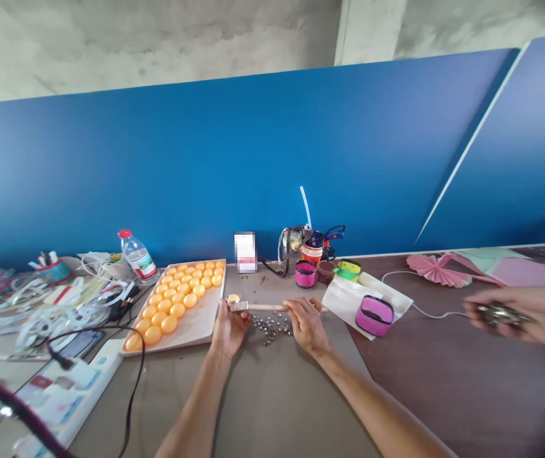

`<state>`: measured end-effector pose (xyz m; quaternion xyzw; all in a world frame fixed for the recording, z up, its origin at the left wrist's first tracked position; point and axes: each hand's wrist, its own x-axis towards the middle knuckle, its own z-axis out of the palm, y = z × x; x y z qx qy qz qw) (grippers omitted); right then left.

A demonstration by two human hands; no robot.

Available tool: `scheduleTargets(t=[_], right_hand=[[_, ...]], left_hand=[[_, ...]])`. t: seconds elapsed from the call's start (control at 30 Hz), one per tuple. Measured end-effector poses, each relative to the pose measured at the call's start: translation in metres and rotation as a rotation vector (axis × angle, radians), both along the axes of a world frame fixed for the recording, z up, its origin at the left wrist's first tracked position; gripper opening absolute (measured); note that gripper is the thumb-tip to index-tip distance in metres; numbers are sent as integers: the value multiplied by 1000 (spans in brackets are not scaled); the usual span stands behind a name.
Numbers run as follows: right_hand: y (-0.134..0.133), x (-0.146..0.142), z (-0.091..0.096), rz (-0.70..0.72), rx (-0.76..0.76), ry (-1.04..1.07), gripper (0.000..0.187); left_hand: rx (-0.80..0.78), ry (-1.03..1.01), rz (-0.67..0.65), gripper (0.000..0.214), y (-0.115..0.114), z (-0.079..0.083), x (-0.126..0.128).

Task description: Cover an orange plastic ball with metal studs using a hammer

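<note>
Tool point(267, 308) partly covered by right hand point(306, 320); metal end point(240, 306) indistinct.

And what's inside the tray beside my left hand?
Orange balls in rows; the tray shows bare toward its near right. Its floor beneath the balls is covered.

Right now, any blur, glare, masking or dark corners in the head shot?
Head view: the co-worker's hand at right looks soft, as does the dark cable at lower left; small highlights on the orange balls and metal beads; white card pixelated; top right corner darkens.
</note>
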<state>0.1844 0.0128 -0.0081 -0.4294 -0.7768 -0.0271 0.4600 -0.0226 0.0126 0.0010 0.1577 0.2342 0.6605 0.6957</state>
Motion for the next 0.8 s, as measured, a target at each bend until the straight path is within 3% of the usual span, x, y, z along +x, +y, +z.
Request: scheduleTargets(t=[0.23,0.63,0.8], right_hand=[[-2,-3,1,35,46,-37,22],[-3,-4,1,34,52,-28,23],[-4,-4,3,32,59,-31,23]], left_hand=[[-13,-1,40,24,-1,0,-2],[-15,-18,-53,30,2,-4,-4],[-29,-57,-7,26,3,-6,-5]])
